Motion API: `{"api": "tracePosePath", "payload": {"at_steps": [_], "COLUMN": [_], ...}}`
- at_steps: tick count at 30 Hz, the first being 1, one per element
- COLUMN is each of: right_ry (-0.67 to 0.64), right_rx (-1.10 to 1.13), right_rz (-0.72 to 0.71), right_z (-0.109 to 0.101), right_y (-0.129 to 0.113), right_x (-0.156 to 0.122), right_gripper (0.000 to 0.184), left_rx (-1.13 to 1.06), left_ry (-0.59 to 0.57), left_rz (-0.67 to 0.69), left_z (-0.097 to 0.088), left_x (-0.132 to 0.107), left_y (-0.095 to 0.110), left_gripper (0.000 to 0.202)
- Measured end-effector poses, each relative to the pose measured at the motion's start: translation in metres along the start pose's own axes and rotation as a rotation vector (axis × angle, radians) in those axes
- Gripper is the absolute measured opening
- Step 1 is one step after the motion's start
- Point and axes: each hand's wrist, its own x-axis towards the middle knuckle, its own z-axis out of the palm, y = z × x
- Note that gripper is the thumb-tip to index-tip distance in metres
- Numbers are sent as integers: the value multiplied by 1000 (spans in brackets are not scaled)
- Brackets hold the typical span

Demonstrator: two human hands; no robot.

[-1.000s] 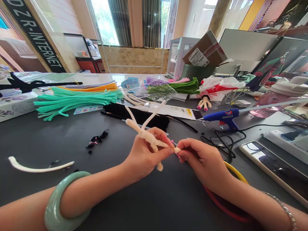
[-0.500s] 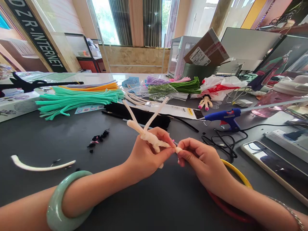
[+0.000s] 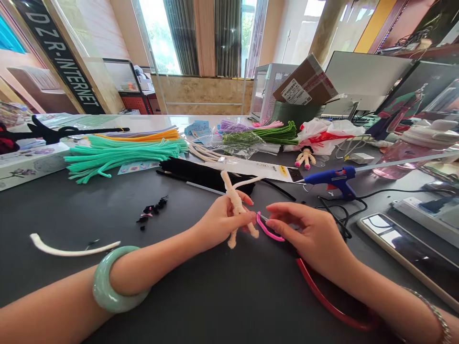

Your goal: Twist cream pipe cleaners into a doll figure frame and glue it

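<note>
My left hand (image 3: 229,217) is closed around a small doll figure (image 3: 236,203) twisted from cream pipe cleaner. Its two legs point down past my thumb, and a long loose stem sticks out to the upper right. My right hand (image 3: 304,227) is apart from the figure, thumb and fingers spread with a gap between them. Beside its fingertips is a short bright pink pipe cleaner (image 3: 268,232). Under that hand lies a tool with a red curved handle (image 3: 322,296); a thin metal tip shows near the thumb, and the rest is covered.
A blue glue gun (image 3: 332,177) and its cable lie at right, near a phone (image 3: 405,253). Bundles of teal (image 3: 122,155) and black pipe cleaners (image 3: 201,177) lie behind my hands. A finished-looking small doll (image 3: 306,156) is farther back. At left are a white strip (image 3: 71,250) and black scraps (image 3: 154,208).
My right hand has let go of the figure's leg end and moved slightly right, fingers opening. The figure has turned more upright in my left hand. The pink pipe cleaner now shows clearly.
</note>
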Motion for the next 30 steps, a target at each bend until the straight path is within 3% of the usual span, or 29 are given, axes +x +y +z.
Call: {"api": "tracePosePath", "payload": {"at_steps": [4,7,12,15,18,30], "right_ry": [145,164,-22,-125,-90,-6], "right_rx": [-179,-178,14,163,177,131], "right_rz": [-235,-300,-139,-44,-21,53], "right_z": [-4,-3,-1,0,1,1], "right_y": [-4,-6,-14,-19,-20,-21], "right_x": [-1,-3,-5,-5,-4,-5], "right_gripper": [17,19,28,25,21,17], "left_rx": [71,110,304,306,177,-50], "left_ry": [-115,-198,-374,-413,-388,-61], "left_rz": [29,27,77,67,19,10], "left_z": [-3,-1,2,4,7,20], "left_x": [-3,-7,-13,-15,-16,-19], "left_y": [4,4,7,9,9,9], "left_gripper": [33,42,45,48,48,29]}}
